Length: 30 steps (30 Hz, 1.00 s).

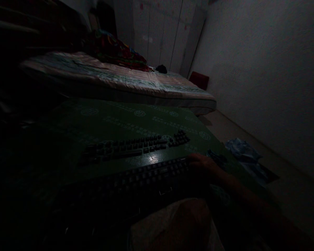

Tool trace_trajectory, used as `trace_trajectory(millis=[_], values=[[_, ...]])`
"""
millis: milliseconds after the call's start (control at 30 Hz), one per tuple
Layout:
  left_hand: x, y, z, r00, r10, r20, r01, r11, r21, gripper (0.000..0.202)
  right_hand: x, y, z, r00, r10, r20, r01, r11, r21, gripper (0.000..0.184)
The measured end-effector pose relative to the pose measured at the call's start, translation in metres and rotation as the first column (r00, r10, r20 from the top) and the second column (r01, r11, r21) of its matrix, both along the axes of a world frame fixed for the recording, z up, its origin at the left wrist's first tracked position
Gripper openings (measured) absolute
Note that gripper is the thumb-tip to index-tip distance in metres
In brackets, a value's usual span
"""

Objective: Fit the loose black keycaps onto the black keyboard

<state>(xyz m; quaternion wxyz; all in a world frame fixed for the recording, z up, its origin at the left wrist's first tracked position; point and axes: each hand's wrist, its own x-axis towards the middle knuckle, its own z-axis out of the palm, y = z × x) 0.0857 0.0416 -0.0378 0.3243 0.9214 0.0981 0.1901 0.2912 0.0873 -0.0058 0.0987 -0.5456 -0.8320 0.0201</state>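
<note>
A black keyboard point(136, 179) lies across the near part of the green table, its near left part lost in the dark. My right hand point(202, 165) is at its far right corner, the fingers bent over the edge and closed on it. Deep shadow hides the thumb and fingertips. Beyond the keyboard, loose black keycaps point(131, 146) are laid out in rows like a keyboard's keys. A separate cluster of keycaps point(181, 137) is at the right end of those rows. My left hand does not show.
The green table point(115, 122) has printed globe marks. Small dark items point(217, 157) lie just beyond my right forearm. A bed point(120, 78) with a red patterned cloth point(120, 54) stands behind it. Bluish cloth or plastic point(243, 150) lies to the right. Brownish fabric point(172, 223) is close below.
</note>
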Motion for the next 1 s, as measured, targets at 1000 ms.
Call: trace_trajectory(millis=[1000], values=[[0.002, 0.001, -0.01, 1.0, 0.0, 0.023, 0.0, 1.0, 0.024, 0.026, 0.012, -0.003, -0.035, 0.948, 0.147, -0.282, -0.034, 0.93, 0.367, 0.017]])
